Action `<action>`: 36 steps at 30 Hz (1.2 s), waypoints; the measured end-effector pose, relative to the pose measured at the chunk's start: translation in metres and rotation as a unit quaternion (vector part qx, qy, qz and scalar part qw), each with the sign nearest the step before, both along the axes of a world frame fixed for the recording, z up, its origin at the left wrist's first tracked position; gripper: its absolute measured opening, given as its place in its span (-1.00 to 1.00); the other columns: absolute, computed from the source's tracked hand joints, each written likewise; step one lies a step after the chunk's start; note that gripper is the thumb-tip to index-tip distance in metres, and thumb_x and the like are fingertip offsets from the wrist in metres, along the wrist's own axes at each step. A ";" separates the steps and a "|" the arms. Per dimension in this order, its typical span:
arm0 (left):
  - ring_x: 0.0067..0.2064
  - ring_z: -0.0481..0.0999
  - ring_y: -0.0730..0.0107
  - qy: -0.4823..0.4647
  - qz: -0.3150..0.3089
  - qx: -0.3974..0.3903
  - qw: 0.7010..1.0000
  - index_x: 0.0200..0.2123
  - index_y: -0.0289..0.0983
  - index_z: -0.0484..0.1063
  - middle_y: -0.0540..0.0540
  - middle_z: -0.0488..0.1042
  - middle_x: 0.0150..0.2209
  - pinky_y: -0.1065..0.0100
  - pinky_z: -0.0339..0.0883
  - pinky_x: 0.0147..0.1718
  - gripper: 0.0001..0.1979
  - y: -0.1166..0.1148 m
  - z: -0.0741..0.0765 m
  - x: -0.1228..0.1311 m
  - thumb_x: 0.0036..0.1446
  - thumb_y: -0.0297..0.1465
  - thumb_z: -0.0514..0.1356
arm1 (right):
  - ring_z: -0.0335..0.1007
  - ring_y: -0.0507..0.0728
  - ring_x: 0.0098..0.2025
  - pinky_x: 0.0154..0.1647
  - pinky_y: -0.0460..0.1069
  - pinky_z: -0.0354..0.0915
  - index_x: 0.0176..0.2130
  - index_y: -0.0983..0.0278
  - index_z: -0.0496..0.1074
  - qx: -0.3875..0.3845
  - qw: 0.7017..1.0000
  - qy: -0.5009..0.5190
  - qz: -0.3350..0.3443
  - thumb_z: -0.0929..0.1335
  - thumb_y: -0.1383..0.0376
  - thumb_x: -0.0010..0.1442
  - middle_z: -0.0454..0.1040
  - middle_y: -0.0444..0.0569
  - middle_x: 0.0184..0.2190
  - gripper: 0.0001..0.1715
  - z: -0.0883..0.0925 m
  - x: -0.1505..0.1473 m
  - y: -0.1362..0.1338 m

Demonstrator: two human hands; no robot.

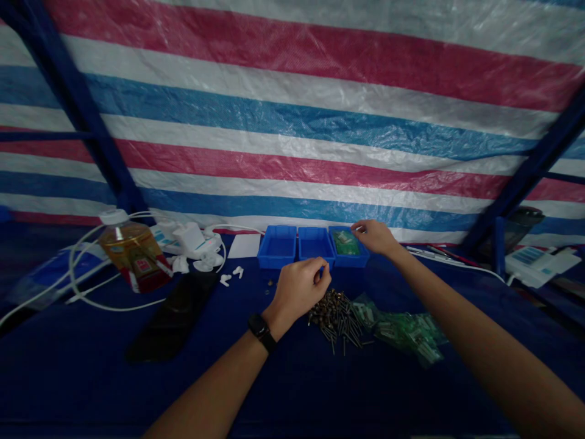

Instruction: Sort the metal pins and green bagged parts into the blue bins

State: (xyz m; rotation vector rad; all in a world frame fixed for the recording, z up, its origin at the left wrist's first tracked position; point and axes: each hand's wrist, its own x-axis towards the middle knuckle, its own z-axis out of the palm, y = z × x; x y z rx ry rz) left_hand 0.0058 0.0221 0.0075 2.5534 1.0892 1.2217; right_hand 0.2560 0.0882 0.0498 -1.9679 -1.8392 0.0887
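Blue-covered table (82,390) holds three blue plastic bins (315,245) along its far edge, with a pile of dark screws (335,318) nearer. Left hand (297,292) sits just beside the pile, fingers (325,271) pinched; right hand (375,236), also pinched, is above the right bin's green packet (345,242). Whether either holds anything is too small to tell.

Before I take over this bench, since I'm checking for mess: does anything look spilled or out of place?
A few small dark bits lie stray on the blue cloth beside the left hand, apart from the heap of screws, so they look spilled. Two small white pieces also lie loose.
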 end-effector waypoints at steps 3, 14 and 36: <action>-0.47 0.46 0.46 0.009 -0.002 0.000 1.000 -0.40 -0.24 0.48 0.02 0.51 -0.50 0.42 0.14 -0.44 -0.80 0.000 -0.001 0.000 0.26 -0.43 0.11 | 0.49 0.30 0.05 0.10 0.09 0.29 -0.05 0.24 0.61 -0.014 0.999 -0.041 0.003 0.37 0.28 0.20 0.62 0.12 -0.06 -0.67 -0.008 -0.011 0.011; -0.51 0.42 0.49 0.007 -0.005 0.013 1.000 -0.48 -0.26 0.41 0.05 0.46 -0.55 0.41 0.11 -0.46 -0.75 -0.001 0.002 -0.001 0.27 -0.41 0.10 | 0.58 0.25 -0.20 -0.22 0.00 0.36 -0.24 0.27 0.66 -0.052 0.995 -0.079 -0.020 0.43 0.25 0.11 0.65 0.12 -0.30 -0.77 -0.004 -0.013 0.032; -0.51 0.44 0.46 0.029 0.004 0.071 0.997 -0.40 -0.24 0.49 0.03 0.51 -0.53 0.41 0.11 -0.50 -0.81 0.001 -0.002 0.000 0.25 -0.42 0.13 | 0.42 0.34 0.03 0.05 0.15 0.33 0.05 0.15 0.52 -0.207 0.967 0.010 0.149 0.45 -0.08 0.05 0.52 0.09 -0.06 -0.36 -0.018 0.037 -0.189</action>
